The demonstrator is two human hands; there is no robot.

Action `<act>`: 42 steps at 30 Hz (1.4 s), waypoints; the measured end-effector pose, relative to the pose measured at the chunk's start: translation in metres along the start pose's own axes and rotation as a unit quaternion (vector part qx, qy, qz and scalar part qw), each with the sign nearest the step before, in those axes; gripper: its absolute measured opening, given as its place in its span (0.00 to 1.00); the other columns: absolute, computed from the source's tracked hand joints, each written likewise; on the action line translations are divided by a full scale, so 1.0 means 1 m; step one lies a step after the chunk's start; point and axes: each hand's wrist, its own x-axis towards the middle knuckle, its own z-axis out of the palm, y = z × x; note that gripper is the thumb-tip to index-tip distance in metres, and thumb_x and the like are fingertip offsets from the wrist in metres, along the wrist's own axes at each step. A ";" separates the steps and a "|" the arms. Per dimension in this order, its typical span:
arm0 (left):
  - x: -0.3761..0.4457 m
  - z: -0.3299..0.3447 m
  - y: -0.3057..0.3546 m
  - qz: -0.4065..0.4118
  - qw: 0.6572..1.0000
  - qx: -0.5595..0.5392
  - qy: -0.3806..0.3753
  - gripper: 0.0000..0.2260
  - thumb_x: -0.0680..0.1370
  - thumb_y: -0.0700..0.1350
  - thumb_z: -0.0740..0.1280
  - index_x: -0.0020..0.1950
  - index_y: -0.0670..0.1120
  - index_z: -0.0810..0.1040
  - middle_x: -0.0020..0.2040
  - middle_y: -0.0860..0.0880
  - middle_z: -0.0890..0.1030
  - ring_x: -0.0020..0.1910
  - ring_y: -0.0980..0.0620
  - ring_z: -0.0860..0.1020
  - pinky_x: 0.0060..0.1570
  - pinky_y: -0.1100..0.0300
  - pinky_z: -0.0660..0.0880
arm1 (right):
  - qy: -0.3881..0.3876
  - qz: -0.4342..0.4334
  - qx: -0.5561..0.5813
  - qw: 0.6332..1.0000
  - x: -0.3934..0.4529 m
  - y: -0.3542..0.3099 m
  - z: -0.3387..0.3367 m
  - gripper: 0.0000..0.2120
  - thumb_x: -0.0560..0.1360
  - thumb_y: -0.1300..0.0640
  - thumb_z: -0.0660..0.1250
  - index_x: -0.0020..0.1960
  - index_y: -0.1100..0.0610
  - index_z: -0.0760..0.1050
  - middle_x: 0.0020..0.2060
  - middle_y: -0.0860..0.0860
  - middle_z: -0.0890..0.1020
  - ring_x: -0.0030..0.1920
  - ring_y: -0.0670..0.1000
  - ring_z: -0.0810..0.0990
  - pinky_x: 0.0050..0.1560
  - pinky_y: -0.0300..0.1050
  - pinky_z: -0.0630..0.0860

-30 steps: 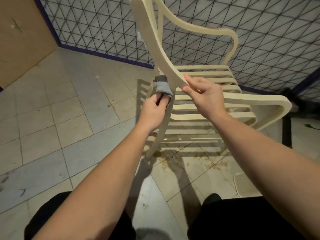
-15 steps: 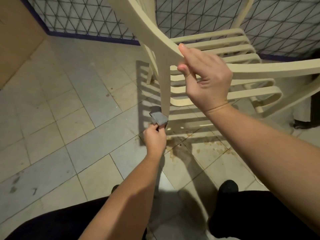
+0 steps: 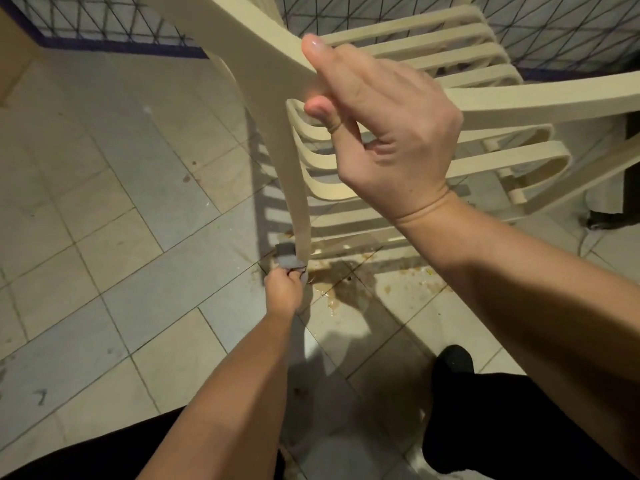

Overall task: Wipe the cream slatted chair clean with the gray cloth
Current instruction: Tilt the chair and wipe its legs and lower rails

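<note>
Cream slatted plastic chair (image 3: 433,57) tipped over stained tile floor (image 3: 104,237). Right hand (image 3: 377,129) closed around its frame, steadying. Left hand (image 3: 285,289) pinching small folded gray cloth (image 3: 286,255) against the foot of one leg. Probably midway: leg wiped, slats seemingly left.

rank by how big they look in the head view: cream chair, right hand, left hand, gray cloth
1. cream chair
2. right hand, enlarged by nearness to the camera
3. left hand
4. gray cloth
</note>
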 end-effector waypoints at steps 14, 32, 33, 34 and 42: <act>-0.026 -0.003 0.017 0.102 0.988 -0.071 0.092 0.10 0.81 0.35 0.63 0.56 0.37 0.83 0.54 0.44 0.82 0.53 0.48 0.80 0.55 0.62 0.76 | -0.386 0.236 -0.036 0.891 -0.154 0.015 -0.042 0.19 0.78 0.56 0.67 0.69 0.48 0.75 0.65 0.53 0.76 0.67 0.56 0.71 0.69 0.57 0.66; 0.088 0.052 -0.083 -0.150 0.980 0.040 -0.122 0.06 0.77 0.31 0.65 0.41 0.38 0.77 0.38 0.39 0.79 0.49 0.34 0.81 0.46 0.46 0.77 | -0.636 0.263 -0.170 0.705 -0.182 0.081 -0.009 0.12 0.83 0.54 0.59 0.59 0.41 0.79 0.49 0.46 0.85 0.48 0.53 0.82 0.52 0.45 0.78; 0.098 0.060 -0.098 -0.168 0.977 0.036 -0.124 0.03 0.77 0.32 0.65 0.45 0.36 0.78 0.41 0.37 0.80 0.50 0.33 0.81 0.45 0.47 0.76 | -0.637 0.262 -0.177 0.703 -0.184 0.081 -0.009 0.12 0.83 0.54 0.59 0.58 0.41 0.78 0.49 0.46 0.85 0.48 0.53 0.81 0.52 0.45 0.78; 0.103 0.064 -0.107 -0.183 0.975 0.030 -0.126 0.04 0.77 0.32 0.64 0.48 0.35 0.78 0.43 0.36 0.80 0.49 0.34 0.80 0.44 0.48 0.75 | -0.637 0.264 -0.181 0.701 -0.185 0.081 -0.009 0.13 0.83 0.55 0.59 0.58 0.41 0.78 0.49 0.46 0.84 0.48 0.53 0.81 0.52 0.46 0.78; 0.036 0.039 -0.036 -0.122 0.991 -0.050 -0.038 0.06 0.79 0.32 0.64 0.44 0.41 0.73 0.47 0.43 0.77 0.49 0.44 0.77 0.52 0.54 0.74 | -0.615 0.314 -0.167 0.704 -0.188 0.076 -0.003 0.12 0.79 0.56 0.65 0.58 0.43 0.81 0.53 0.48 0.85 0.53 0.56 0.83 0.55 0.53 0.80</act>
